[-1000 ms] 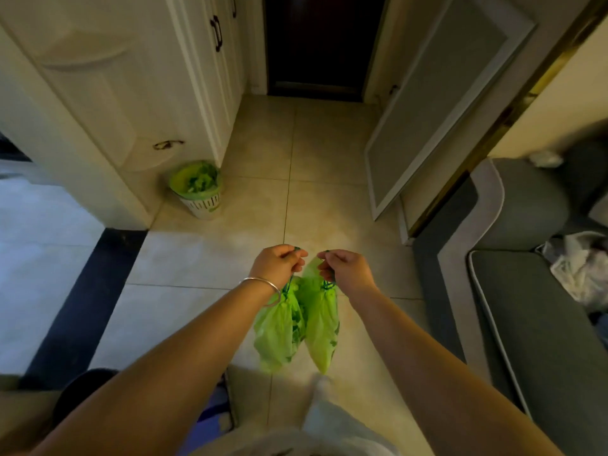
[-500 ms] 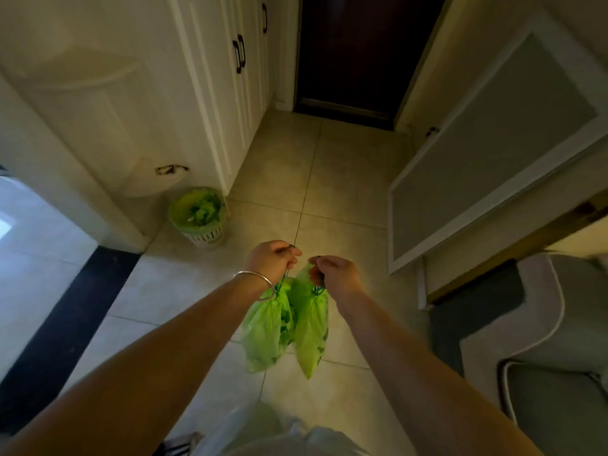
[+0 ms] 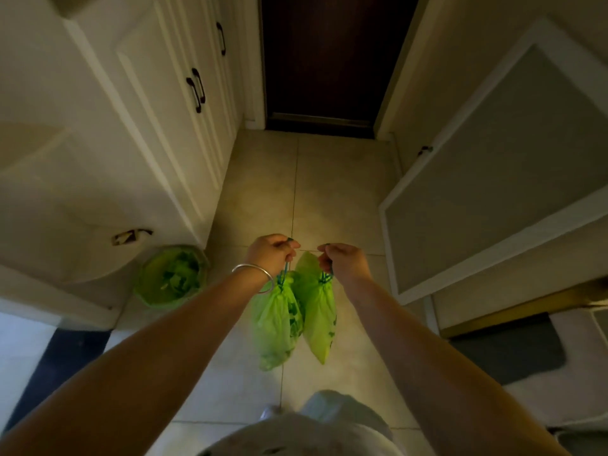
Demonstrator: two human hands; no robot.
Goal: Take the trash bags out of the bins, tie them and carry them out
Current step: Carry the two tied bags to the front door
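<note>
Two tied green trash bags hang side by side in front of me above the tiled floor. My left hand (image 3: pixel 270 250), with a silver bangle on its wrist, grips the drawstring of the left bag (image 3: pixel 274 324). My right hand (image 3: pixel 342 261) pinches the drawstring of the right bag (image 3: pixel 317 311). The bags touch each other. A small bin (image 3: pixel 171 277) lined with a fresh green bag stands on the floor at the left, beside the white cabinet.
White cabinet doors (image 3: pixel 171 103) with dark handles line the left wall. A dark door (image 3: pixel 329 57) closes the end of the hallway ahead. A white-framed panel (image 3: pixel 513 159) leans on the right. A grey mat (image 3: pixel 513 350) lies at lower right.
I have moved forward along the hallway; the dark door and cabinets are nearer, the bin has slid to the lower left. Both hands still hold the bags the same way.
</note>
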